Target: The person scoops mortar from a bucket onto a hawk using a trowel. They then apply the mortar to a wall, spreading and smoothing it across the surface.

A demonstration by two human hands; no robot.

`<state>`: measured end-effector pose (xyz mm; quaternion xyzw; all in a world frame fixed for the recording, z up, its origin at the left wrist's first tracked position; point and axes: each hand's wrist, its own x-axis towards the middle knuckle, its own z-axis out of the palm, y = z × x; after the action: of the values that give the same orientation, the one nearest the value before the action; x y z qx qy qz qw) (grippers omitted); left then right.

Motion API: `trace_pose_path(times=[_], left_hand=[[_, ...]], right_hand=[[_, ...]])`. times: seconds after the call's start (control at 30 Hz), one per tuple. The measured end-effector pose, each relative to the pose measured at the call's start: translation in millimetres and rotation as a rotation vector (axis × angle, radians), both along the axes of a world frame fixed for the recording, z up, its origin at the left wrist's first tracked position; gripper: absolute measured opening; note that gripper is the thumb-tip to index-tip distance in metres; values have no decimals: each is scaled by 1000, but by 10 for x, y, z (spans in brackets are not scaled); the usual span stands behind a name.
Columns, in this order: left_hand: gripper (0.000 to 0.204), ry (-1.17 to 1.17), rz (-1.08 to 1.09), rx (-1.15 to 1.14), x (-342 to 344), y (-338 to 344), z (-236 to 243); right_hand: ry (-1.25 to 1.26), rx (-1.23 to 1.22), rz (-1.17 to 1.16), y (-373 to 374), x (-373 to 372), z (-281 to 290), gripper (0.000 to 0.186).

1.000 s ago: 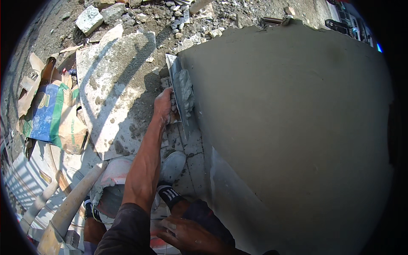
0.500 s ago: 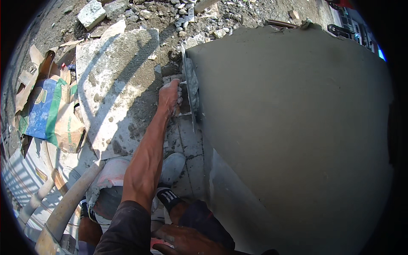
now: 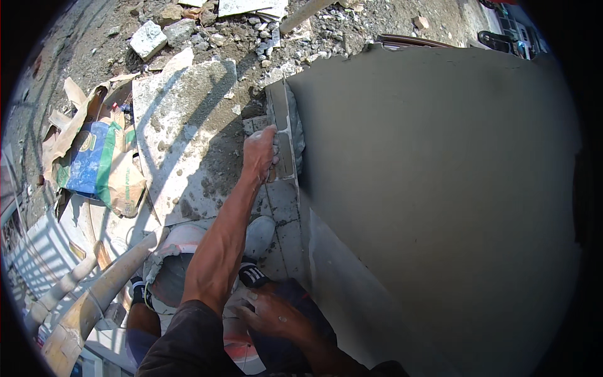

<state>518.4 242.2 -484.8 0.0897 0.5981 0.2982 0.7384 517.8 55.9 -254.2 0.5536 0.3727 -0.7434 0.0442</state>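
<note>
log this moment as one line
left hand: grips trowel | mortar: on trowel, facing wall | right hand: near dark shorts

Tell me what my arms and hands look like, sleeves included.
The dark cloth left sleeve stops around the elbow, leaving the left forearm bare. The ungloved left hand and ungloved right hand both carry pale smears.

dark sleeve (image 3: 191, 336), dark shorts (image 3: 309, 306), white-striped black socks (image 3: 252, 275)
</note>
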Motion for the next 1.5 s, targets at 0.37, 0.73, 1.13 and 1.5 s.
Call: trace_pose_path(times=[0.37,0.73,1.13,1.5], left_hand=[[26,-64,14,25,33,87,1711],[30,-47,4,137,63,155,3562],[33,-28,-97,458,87,-317,5760],[31,-731,-199,115,-285,-727,6524]], right_hand=[[-361,177,-359,-557,-66,385,31],[-603,203,-504,-1066,348,1450,35],[-522,66,-687,-1899,37,2037,25],[-247,159,-609,-2235,-57,1706,57]])
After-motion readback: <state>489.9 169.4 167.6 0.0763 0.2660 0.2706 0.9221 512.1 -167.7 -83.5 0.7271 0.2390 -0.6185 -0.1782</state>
